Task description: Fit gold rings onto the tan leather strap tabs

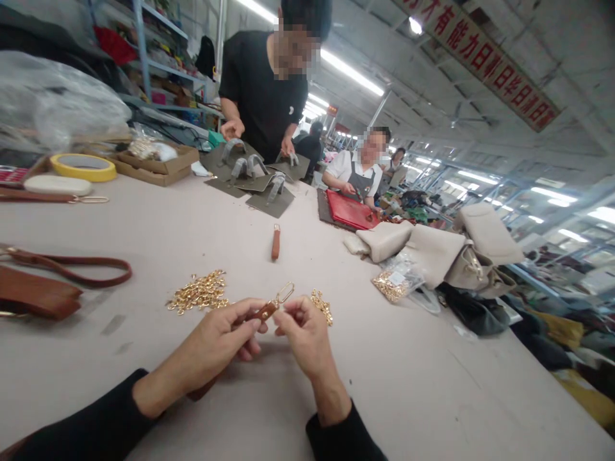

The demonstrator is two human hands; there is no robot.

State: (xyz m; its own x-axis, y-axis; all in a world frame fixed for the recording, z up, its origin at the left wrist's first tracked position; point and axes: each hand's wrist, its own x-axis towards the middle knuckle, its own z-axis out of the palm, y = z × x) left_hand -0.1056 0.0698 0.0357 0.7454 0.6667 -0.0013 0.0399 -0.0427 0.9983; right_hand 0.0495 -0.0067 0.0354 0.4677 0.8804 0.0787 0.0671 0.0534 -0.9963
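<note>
My left hand (218, 339) is closed around a brown leather strap (265, 312) that has a gold clasp (284, 293) at its end. Part of the strap hangs below my left wrist. Close beside the clasp end, my right hand (305, 333) has its thumb and fingers bent together; whatever lies between them is hidden. A pile of small gold metal pieces (199, 291) lies beyond my left hand. Another small gold pile (323, 307) is just past my right hand. Farther out on the table lies a short brown leather strap piece (275, 243) with a metal end.
Brown straps (72, 266), yellow tape (82, 168) and a cardboard box (154, 163) lie at left. Grey panels with handles (250, 176) sit before a standing co-worker (262, 89). Beige bags (432, 253) and a bag of gold pieces (396, 280) are at right. Another co-worker (355, 169) handles a red item (348, 208).
</note>
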